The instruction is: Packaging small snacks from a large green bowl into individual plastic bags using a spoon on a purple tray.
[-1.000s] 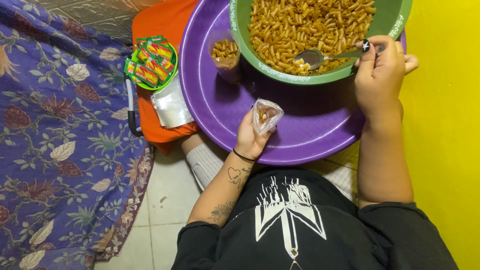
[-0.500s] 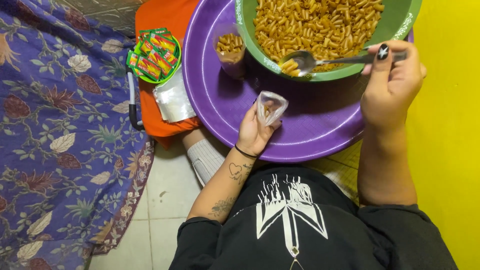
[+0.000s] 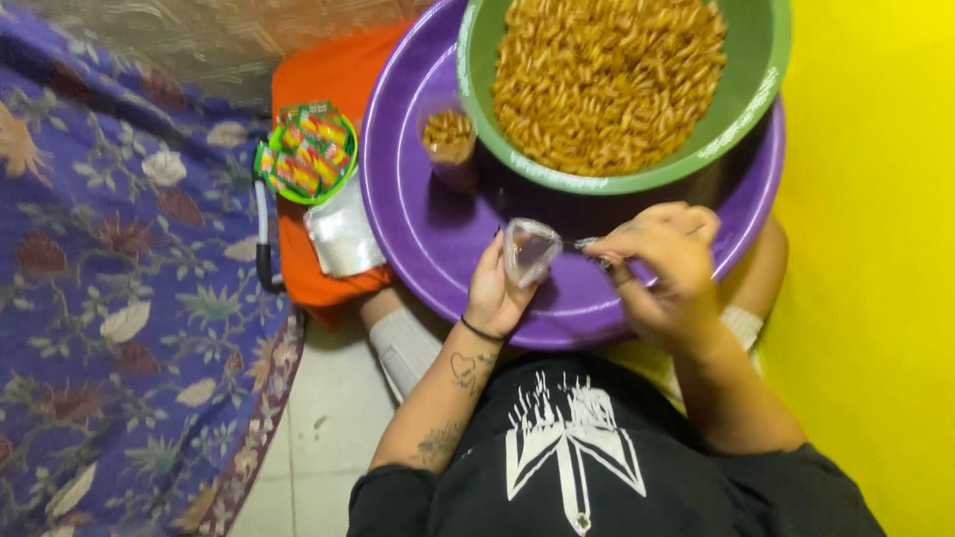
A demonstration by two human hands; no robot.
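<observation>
On the lap, tilted slightly toward the body: a wide purple basin (image 3: 418, 239), serving as tray for everything else and catching any spill. Inside the basin at its far side, a green bowl (image 3: 756, 109) heaped with fried orange-brown snack curls (image 3: 607, 80), set within easy reach of both arms. Left of the basin, an orange cloth (image 3: 333, 80) spread on the floor, carrying a small green dish of bright sachets (image 3: 306, 151) and, nearer the body, a stack of clear plastic bags (image 3: 343, 237) (apparently spare ones, kept at arm's length). Farther left of the basin, a purple flowered rug (image 3: 109, 298). Inside the basin beside the bowl's left rim, a small clear cup (image 3: 450, 139) partly filled with the same curls. Over the basin's near rim, the left hand (image 3: 492, 293), fingers curled around a small clear plastic bag (image 3: 529, 249), mouth held open and upward for filling. Just right of that bag, the right hand (image 3: 662, 259), fingers pinched together on a metal spoon (image 3: 587, 242), bowl end aimed at the bag's opening.
</observation>
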